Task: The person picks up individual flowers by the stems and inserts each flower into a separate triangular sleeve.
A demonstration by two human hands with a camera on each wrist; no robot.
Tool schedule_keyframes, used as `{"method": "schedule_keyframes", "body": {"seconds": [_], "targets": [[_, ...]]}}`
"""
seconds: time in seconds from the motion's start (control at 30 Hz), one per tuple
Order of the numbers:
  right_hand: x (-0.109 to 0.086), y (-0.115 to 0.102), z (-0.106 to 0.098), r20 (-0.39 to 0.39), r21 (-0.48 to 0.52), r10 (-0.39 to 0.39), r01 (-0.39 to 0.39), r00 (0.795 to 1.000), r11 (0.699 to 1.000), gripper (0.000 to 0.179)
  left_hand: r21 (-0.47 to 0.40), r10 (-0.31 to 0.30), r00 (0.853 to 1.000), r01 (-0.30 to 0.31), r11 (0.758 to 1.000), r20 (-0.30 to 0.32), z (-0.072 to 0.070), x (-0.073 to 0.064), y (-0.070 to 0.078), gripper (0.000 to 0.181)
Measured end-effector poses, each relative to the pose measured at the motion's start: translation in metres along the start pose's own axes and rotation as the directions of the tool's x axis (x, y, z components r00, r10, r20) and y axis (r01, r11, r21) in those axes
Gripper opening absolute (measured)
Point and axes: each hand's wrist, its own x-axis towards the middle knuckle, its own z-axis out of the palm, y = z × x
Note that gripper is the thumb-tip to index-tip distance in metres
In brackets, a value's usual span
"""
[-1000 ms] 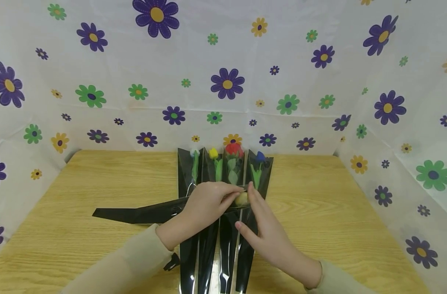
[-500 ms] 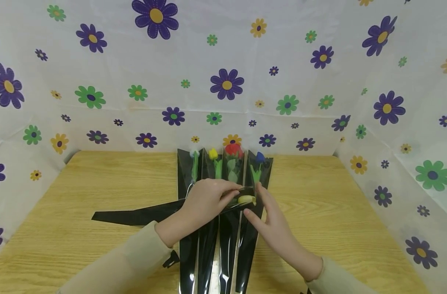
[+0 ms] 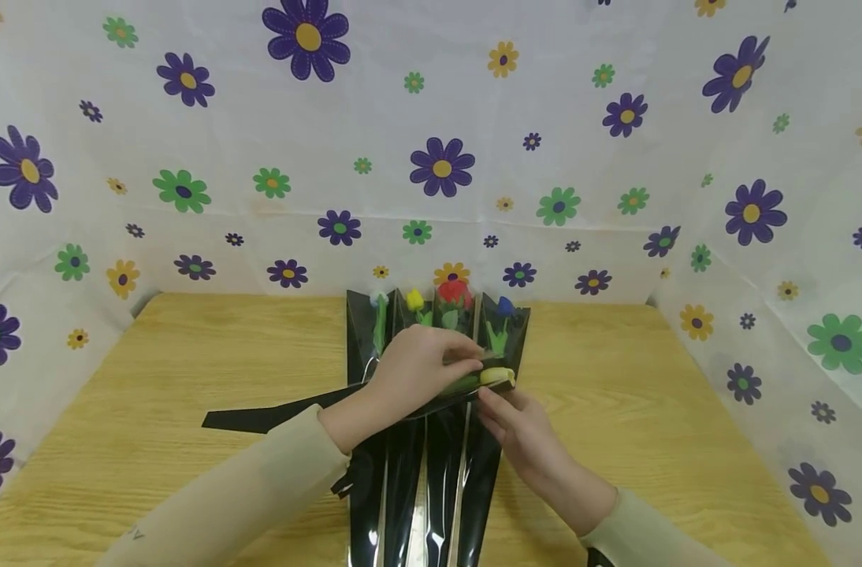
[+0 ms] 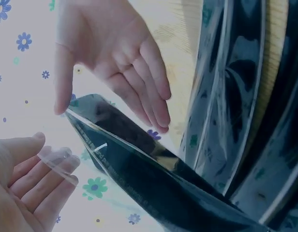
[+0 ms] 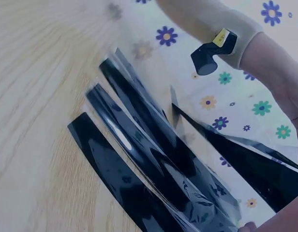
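Note:
A yellow tulip (image 3: 497,376) lies in a black flower sleeve (image 3: 282,413) with a clear front, held crosswise over several other wrapped flowers. My left hand (image 3: 424,366) pinches the clear film near the sleeve's mouth; in the left wrist view, the left hand (image 4: 35,186) has film between thumb and fingers. My right hand (image 3: 544,457) holds the sleeve's edge just below the bloom. Seen from the left wrist, the thumb of the right hand (image 4: 108,58) touches the sleeve's corner. In the right wrist view, the narrow end of the black sleeve (image 5: 255,166) points up and left.
Beneath lie wrapped flowers side by side: a pale one (image 3: 380,299), a yellow one (image 3: 414,299), a red one (image 3: 454,294) and a blue one (image 3: 505,306). They rest on a wooden table (image 3: 601,378). A flower-printed white cloth (image 3: 374,118) stands behind and at the sides.
The sleeve and its tulip have shifted to the right. My right hand has gone lower, its fingers drawing in from nearly straight to the sleeve's lower edge. My left hand has moved slightly right.

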Motion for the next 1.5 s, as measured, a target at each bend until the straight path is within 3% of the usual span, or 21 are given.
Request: {"method": "schedule_keyframes", "body": {"seconds": [0.17, 0.4, 0.53, 0.73, 0.87, 1.0, 1.17, 1.37, 1.5], "targets": [[-0.001, 0.001, 0.005, 0.007, 0.055, 0.044, -0.044, 0.999, 0.998, 0.064, -0.032, -0.036, 0.999, 0.036, 0.999, 0.006, 0.001, 0.006, 0.005, 0.016], [0.004, 0.002, 0.011, -0.027, 0.059, 0.03, -0.028, 0.999, 0.998, 0.063, -0.06, -0.064, 0.997, 0.066, 0.996, 0.037, 0.001, 0.015, 0.002, 0.017], [0.007, 0.001, 0.014, -0.063, 0.058, 0.028, -0.024, 0.998, 0.998, 0.063, -0.078, -0.089, 0.993, 0.094, 0.992, 0.073, 0.0, 0.017, -0.003, 0.027], [0.008, 0.001, 0.014, -0.09, 0.06, 0.024, -0.019, 0.996, 0.998, 0.055, -0.055, -0.112, 0.99, 0.116, 0.992, 0.083, -0.007, 0.015, -0.021, 0.043], [0.006, -0.001, 0.013, -0.105, 0.069, 0.005, 0.002, 0.994, 0.998, 0.054, -0.069, -0.139, 0.981, 0.149, 0.986, 0.138, -0.017, 0.015, -0.043, 0.045], [0.003, -0.004, 0.011, -0.119, 0.08, 0.019, -0.01, 0.993, 0.997, 0.051, -0.103, -0.168, 0.948, 0.201, 0.974, 0.269, -0.025, 0.015, -0.07, 0.051], [0.0, -0.009, 0.006, -0.119, 0.124, 0.048, -0.033, 0.992, 0.992, 0.049, -0.145, -0.151, 0.886, 0.235, 0.961, 0.438, -0.032, 0.01, -0.101, 0.054], [-0.003, -0.014, -0.001, -0.094, 0.194, 0.054, -0.035, 0.994, 0.98, 0.048, -0.168, -0.126, 0.787, 0.28, 0.945, 0.604, -0.038, -0.003, -0.11, 0.051], [-0.004, -0.017, -0.009, -0.082, 0.2, 0.051, -0.034, 0.995, 0.979, 0.046, -0.16, -0.127, 0.745, 0.301, 0.94, 0.655, -0.036, -0.009, -0.111, 0.045]]}}
